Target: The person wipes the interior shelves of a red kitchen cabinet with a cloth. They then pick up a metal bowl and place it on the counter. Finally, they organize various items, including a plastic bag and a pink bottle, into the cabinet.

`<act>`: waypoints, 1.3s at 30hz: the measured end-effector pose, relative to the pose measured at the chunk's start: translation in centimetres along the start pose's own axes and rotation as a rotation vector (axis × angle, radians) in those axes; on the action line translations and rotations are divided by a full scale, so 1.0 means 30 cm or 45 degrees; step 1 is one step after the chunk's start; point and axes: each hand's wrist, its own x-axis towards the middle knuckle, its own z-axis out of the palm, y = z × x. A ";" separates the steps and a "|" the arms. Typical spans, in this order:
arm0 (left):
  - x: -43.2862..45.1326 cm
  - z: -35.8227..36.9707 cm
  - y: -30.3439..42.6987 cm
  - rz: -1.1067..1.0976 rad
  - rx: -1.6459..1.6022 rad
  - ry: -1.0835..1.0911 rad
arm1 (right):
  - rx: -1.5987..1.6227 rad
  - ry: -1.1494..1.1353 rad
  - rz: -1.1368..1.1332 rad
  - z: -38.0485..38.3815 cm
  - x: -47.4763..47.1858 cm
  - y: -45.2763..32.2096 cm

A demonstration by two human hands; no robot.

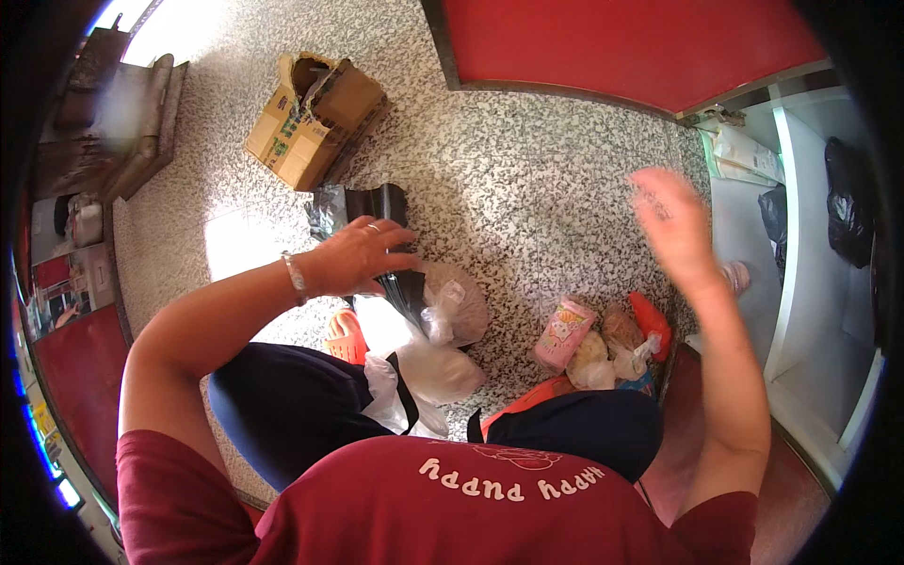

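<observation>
My left hand, with a ring and a bracelet, is spread over black plastic bags. Whether its fingertips touch them is unclear. More black plastic lies just past the fingers. Beside the bags rests a knotted clear plastic bag, its contents unclear. A filled translucent bag sits between my knees. On the other side, my right hand is raised near the shelf unit, blurred and apparently holding nothing. Below it are a pink printed package, small tied bags and a red bag.
A torn-open cardboard box stands on the speckled floor ahead. White shelving at the right holds black bags and pale packets. A red panel borders the far side. Dark furniture stands at the left.
</observation>
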 end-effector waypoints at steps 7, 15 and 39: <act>0.001 0.137 -0.107 0.178 0.006 -0.231 | -0.355 -1.073 -0.387 0.506 0.019 -0.373; -0.132 0.222 -0.127 0.280 -0.057 -0.036 | -0.258 -1.062 0.156 0.780 -0.169 -0.431; 0.117 -0.167 0.087 0.174 -2.472 0.459 | 2.070 -0.285 0.716 0.321 0.038 -0.317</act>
